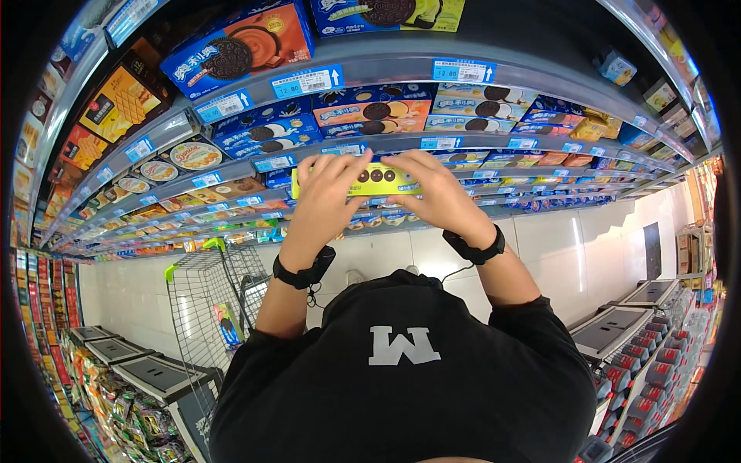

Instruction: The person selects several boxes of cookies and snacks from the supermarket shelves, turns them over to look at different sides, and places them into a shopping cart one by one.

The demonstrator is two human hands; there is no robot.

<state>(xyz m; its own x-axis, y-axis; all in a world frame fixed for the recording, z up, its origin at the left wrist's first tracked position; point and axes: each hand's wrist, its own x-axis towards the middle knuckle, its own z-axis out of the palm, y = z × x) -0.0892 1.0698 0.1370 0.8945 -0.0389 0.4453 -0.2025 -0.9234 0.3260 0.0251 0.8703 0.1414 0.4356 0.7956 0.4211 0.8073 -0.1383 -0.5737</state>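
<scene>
My left hand (329, 188) and my right hand (431, 188) hold a yellow-green Oreo cookie box (376, 182) by its two ends, in front of the shelf fronts. Dark round cookies are printed on the side that shows. Both wrists wear black straps with a dark device. Behind the box, a shelf row bears blue Oreo boxes (269, 136), orange-and-blue Oreo boxes (373, 113) and pale Oreo boxes (480, 107). On the shelf above stand a large chocolate Oreo box (237, 49) and a blue-and-green Oreo box (388, 14).
A wire shopping cart (202, 289) with green corners stands at the lower left, a colourful package (227, 324) inside. Round Danisa cookie tins (195, 155) sit on the left shelf. Bagged snacks (139, 411) lie at lower left; dark drink bottles (642, 376) stand at lower right.
</scene>
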